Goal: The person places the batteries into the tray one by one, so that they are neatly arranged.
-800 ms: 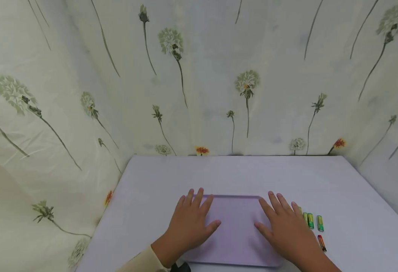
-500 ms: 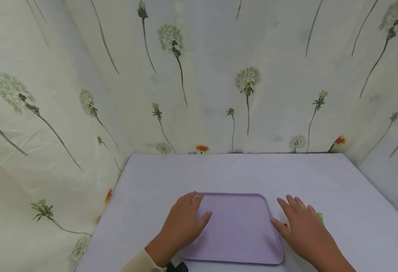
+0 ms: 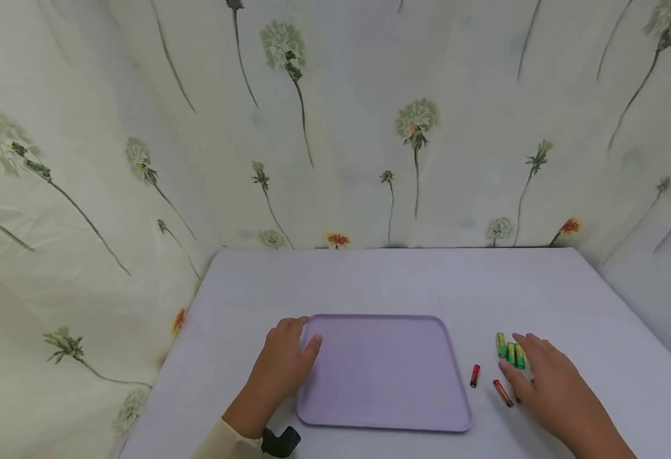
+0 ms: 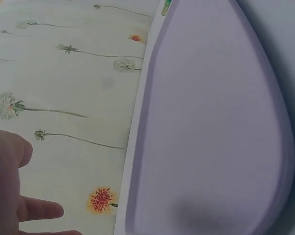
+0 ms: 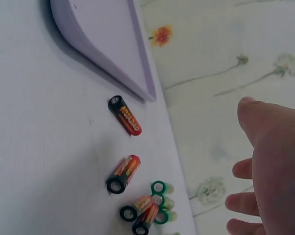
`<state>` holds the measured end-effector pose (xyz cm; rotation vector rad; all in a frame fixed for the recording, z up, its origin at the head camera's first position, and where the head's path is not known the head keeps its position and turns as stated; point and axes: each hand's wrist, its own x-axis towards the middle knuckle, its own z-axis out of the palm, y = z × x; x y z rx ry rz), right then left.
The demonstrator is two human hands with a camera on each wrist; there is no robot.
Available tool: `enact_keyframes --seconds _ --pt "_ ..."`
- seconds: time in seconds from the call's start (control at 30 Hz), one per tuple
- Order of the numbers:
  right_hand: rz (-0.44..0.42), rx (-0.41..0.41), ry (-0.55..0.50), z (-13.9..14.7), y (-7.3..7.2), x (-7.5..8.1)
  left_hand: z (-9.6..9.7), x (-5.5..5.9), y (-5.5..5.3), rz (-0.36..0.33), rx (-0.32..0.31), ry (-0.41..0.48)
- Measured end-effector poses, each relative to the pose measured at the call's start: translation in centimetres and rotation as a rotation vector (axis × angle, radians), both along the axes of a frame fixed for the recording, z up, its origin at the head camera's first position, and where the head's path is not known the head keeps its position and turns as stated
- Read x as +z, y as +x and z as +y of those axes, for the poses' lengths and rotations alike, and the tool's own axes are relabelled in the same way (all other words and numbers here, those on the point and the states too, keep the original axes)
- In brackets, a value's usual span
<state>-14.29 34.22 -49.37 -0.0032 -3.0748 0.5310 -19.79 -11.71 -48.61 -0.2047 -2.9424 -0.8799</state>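
Observation:
A shallow light-purple tray point(image 3: 381, 376) lies on the white table. My left hand point(image 3: 280, 363) is at its left rim, fingers relaxed with the thumb apart, holding nothing; the left wrist view shows the tray's bare inside. My right hand point(image 3: 555, 392) hovers over the batteries right of the tray, fingers loosely spread and holding nothing. Several green batteries point(image 3: 501, 345) lie near its fingertips. Red-and-black batteries, one of them point(image 3: 475, 376) close to the tray and another point(image 3: 503, 393) near my thumb, lie scattered. In the right wrist view, two more red-and-black batteries point(image 5: 136, 208) sit beside the green ones.
The table point(image 3: 392, 280) reaches back to a flower-patterned curtain point(image 3: 346, 127), which also hangs along the left and right sides. A black device point(image 3: 280, 441) is strapped at my left wrist, near the tray's front left corner.
Both hands have moved apart from over the tray: the left to its left rim, the right over to the batteries. The tray and more batteries now show uncovered.

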Motion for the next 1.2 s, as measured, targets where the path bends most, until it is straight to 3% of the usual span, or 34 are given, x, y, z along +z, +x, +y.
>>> enact_keyframes --seconds 0.2,0.4,0.7,0.83,1.0,1.2 --pt "0.005 -0.057 -0.04 1.6 0.7 -1.2 -0.8 -0.5 0.1 -0.087 0.056 0.089" --pt "-0.017 -0.088 -0.118 3.0 -0.3 -1.7 -1.5 -0.7 -0.7 -0.194 0.124 0.156" --pt "-0.094 -0.156 -0.209 5.2 -0.4 -3.6 -2.4 -2.9 -1.1 -0.267 0.119 0.192" --pt "-0.094 -0.154 -0.239 5.7 -0.3 -4.6 -2.8 -3.6 -1.1 -0.274 0.094 0.181" --pt "-0.091 -0.078 -0.257 6.0 -0.3 -5.3 -2.9 -4.2 -0.9 -0.274 0.065 0.187" --pt "-0.035 -0.018 -0.168 6.0 -0.5 -5.8 -3.1 -4.6 -1.1 -0.228 0.035 0.187"
